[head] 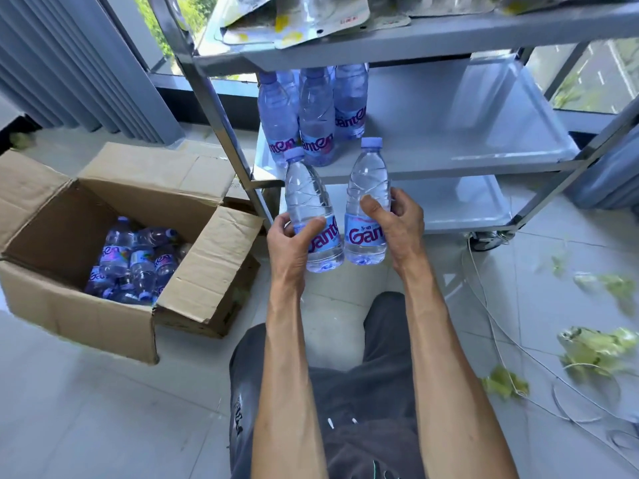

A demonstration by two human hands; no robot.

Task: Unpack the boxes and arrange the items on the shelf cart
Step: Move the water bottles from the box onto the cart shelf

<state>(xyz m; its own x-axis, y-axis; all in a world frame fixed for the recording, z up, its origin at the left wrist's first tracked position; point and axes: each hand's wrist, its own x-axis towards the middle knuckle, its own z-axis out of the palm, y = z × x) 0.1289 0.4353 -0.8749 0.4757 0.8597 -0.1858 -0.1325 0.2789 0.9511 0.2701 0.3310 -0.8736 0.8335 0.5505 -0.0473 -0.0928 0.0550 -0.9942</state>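
My left hand [294, 238] grips a clear water bottle [309, 198] with a pale purple cap and a pink-lettered label. My right hand [397, 216] grips a second water bottle [368, 181] of the same kind. Both bottles are upright in the air just in front of the steel shelf cart [449, 160]. Several like bottles [316, 112] stand at the left of the cart's middle shelf. An open cardboard box [69, 288] on the floor at the left holds several more bottles [135, 261].
Flat foil pouches [311, 19] lie on the cart's top shelf. The bottom shelf [460, 205] is bare. A white cable [498, 340] and green leafy scraps [594, 347] lie on the tiled floor at the right. My knees are below.
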